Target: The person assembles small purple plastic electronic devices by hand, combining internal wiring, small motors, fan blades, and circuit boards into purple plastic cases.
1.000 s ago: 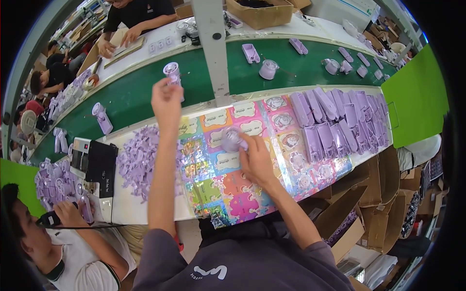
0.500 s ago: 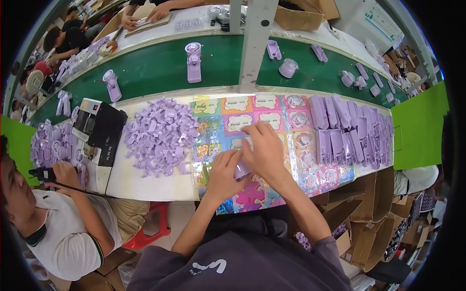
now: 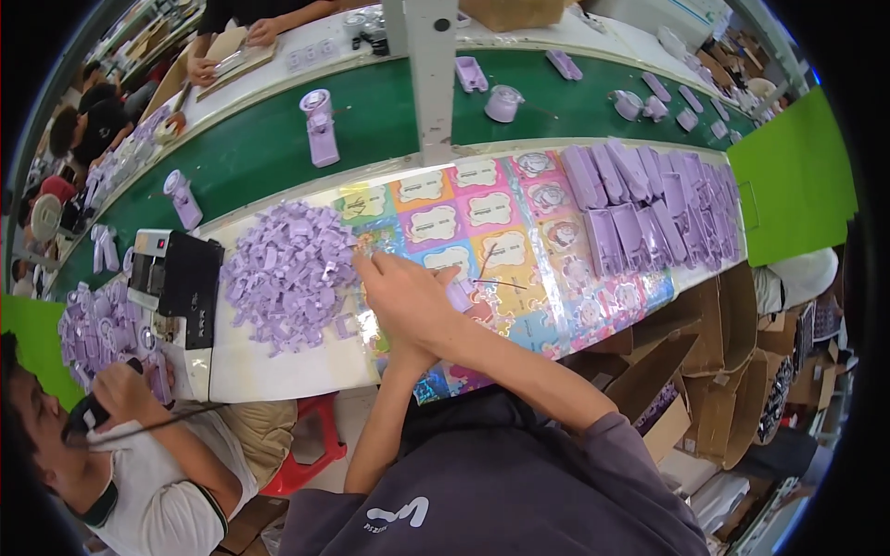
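My right hand (image 3: 408, 295) is crossed over my left and reaches toward the near right edge of a heap of small light-purple plastic pieces (image 3: 287, 269). Its fingers are stretched out, with nothing visible in them. Mostly covered by it, my left hand (image 3: 408, 357) holds a light-purple plastic part (image 3: 461, 295), of which only a portion shows. Thin dark wires (image 3: 499, 273) stick out beside that part, over the colourful printed sheet (image 3: 431, 225) on the table.
Light-purple elongated shells (image 3: 640, 222) lie in rows at the right. A black machine (image 3: 190, 287) stands left of the heap, near a seated co-worker (image 3: 139, 445). Beyond the table runs a green conveyor (image 3: 250, 139) carrying purple parts, with a metal post (image 3: 433, 93) before it. Cardboard boxes (image 3: 714, 371) stand lower right.
My right hand has moved left from above the purple part to the heap's edge, crossing over my left hand. The view has shifted, and the co-worker's hand has risen.
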`<state>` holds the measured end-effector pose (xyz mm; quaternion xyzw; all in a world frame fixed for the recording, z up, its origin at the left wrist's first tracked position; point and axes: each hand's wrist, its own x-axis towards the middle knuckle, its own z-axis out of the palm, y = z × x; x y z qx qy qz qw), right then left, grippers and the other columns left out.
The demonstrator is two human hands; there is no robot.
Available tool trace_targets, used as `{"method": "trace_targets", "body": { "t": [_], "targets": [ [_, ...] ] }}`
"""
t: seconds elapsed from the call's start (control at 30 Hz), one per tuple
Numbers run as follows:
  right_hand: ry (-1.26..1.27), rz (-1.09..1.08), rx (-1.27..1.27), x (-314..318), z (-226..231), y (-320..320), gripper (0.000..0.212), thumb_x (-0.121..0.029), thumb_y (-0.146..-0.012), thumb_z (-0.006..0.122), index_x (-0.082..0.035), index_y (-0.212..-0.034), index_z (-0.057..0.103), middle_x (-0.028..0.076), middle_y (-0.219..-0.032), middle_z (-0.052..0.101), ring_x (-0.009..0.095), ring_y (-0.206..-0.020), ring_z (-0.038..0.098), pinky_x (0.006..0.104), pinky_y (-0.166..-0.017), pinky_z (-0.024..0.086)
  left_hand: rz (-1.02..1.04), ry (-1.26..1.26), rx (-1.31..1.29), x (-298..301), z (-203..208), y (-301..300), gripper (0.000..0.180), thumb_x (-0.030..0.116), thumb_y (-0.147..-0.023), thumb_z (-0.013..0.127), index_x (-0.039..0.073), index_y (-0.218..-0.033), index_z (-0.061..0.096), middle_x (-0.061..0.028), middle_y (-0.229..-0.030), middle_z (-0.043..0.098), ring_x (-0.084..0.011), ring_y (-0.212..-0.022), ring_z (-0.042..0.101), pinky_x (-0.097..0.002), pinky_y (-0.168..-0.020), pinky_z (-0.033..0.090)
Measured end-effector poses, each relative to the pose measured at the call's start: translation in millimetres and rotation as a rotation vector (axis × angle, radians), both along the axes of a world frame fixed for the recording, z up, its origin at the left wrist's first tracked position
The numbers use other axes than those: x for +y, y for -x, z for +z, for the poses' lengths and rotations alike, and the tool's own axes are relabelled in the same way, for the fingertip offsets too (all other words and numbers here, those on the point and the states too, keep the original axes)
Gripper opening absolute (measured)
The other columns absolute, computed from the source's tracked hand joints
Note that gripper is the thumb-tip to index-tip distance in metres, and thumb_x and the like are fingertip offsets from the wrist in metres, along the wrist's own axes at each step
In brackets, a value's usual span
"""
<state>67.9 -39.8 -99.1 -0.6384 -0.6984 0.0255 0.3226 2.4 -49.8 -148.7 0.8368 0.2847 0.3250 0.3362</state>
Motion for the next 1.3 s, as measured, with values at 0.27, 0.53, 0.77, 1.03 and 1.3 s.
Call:
{"method": "trace_targets", "body": {
  "t": [0.27, 0.53, 0.77, 1.03, 1.3],
  "targets": [
    [-0.008, -0.033, 0.728, -80, 49, -75, 0.029, -0.002, -0.088, 0.070, -0.004, -0.117, 0.068, 0.009, -0.099, 0.061, 0.019, -0.083, 0.059, 0.0317, -0.077, 0.049, 0.086, 0.243, -0.250, 5, 9, 3, 0.058, 0.004, -0.071, 0.082, 0.004, -0.125, 0.060, -0.0143, -0.108, 0.061, -0.0290, -0.099, 0.062, -0.0360, -0.085, 0.051],
    [0.200, -0.113, 1.010, -120, 2, -79, 0.040, 0.001, -0.091, 0.065, -0.004, -0.131, 0.062, 0.011, -0.108, 0.064, 0.018, -0.092, 0.061, 0.0301, -0.078, 0.051, -0.080, 0.344, -0.271, 13, 6, 17, 0.047, 0.009, -0.073, 0.084, 0.003, -0.116, 0.067, -0.0114, -0.112, 0.062, -0.0229, -0.100, 0.064, -0.0323, -0.086, 0.052],
    [0.278, -0.112, 0.833, -106, 0, -85, 0.036, -0.002, -0.093, 0.063, -0.002, -0.128, 0.065, 0.015, -0.098, 0.068, 0.023, -0.082, 0.068, 0.0326, -0.075, 0.054, -0.144, 0.464, -0.141, 10, 24, 17, 0.052, 0.008, -0.069, 0.087, 0.000, -0.117, 0.068, -0.0096, -0.113, 0.062, -0.0211, -0.102, 0.064, -0.0314, -0.088, 0.052],
    [0.283, -0.094, 0.903, -106, -3, -86, 0.030, -0.004, -0.092, 0.068, 0.000, -0.121, 0.067, 0.010, -0.093, 0.073, 0.015, -0.074, 0.067, 0.0298, -0.071, 0.054, -0.162, 0.627, -0.290, 4, 19, 11, 0.033, 0.003, -0.079, 0.077, -0.003, -0.111, 0.068, -0.0123, -0.112, 0.066, -0.0209, -0.101, 0.065, -0.0317, -0.089, 0.051],
    [0.279, 0.041, 1.081, -105, -27, -87, 0.026, -0.008, -0.095, 0.069, 0.002, -0.118, 0.065, 0.007, -0.090, 0.070, 0.010, -0.075, 0.066, 0.0263, -0.069, 0.053, -0.125, 0.858, -0.452, 2, -3, 14, 0.012, 0.000, -0.084, 0.071, -0.004, -0.096, 0.068, -0.0077, -0.102, 0.068, -0.0134, -0.091, 0.062, -0.0267, -0.084, 0.049]
  ]
}}
